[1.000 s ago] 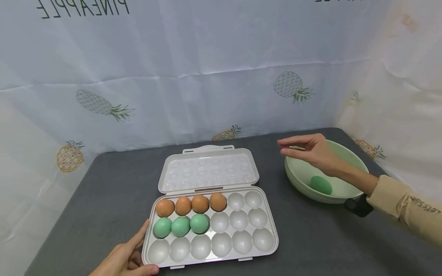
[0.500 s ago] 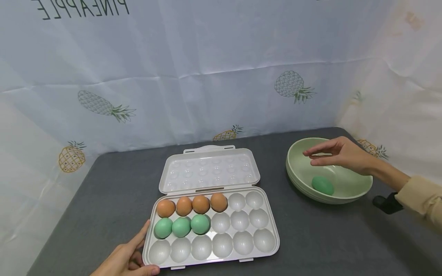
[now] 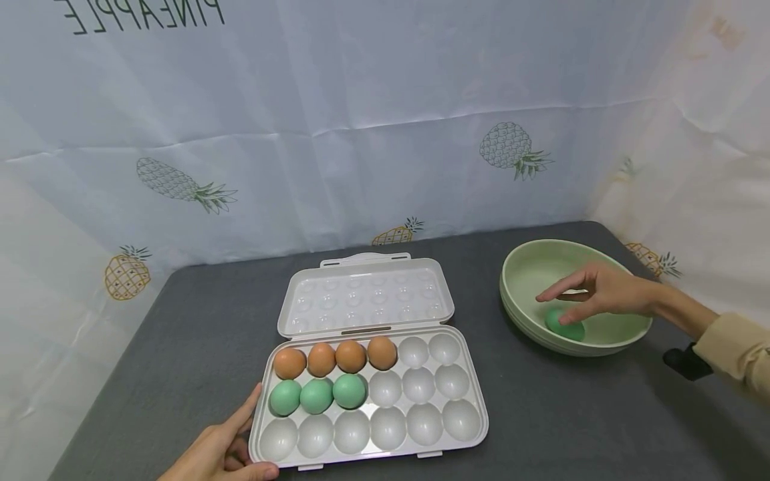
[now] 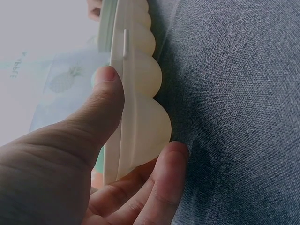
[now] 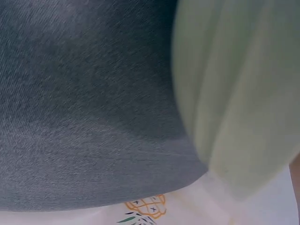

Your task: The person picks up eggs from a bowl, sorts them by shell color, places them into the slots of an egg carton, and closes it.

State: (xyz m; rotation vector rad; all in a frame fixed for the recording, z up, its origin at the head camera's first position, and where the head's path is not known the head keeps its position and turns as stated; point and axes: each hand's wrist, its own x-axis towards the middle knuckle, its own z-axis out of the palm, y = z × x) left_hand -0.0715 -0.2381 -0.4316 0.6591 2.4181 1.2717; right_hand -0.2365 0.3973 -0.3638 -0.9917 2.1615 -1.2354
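Observation:
A white plastic egg box (image 3: 427,449) stands on the table with its lid (image 3: 367,294) laid back. Several brown eggs (image 3: 351,356) sit in its back row, and three green eggs (image 3: 316,395) fill the left of the middle row. My left hand (image 3: 207,447) holds the box's front left corner; in the left wrist view its thumb (image 4: 101,103) lies on the rim and fingers (image 4: 166,180) curl against the side. Inside a pale green bowl (image 3: 526,270), one green egg (image 3: 571,331) lies under my right hand (image 3: 610,290). Thumb and fingers are apart over it; whether they touch is unclear.
The bowl seems stacked in another, near the back right of the dark grey table (image 3: 198,321). A white pineapple-print curtain (image 3: 301,180) closes off the back and sides. A black device (image 3: 688,363) hangs under the right wrist.
My right hand has moved right from above the bowl's left rim and lowered into the bowl, over the green egg. The left hand and egg box have stayed in place.

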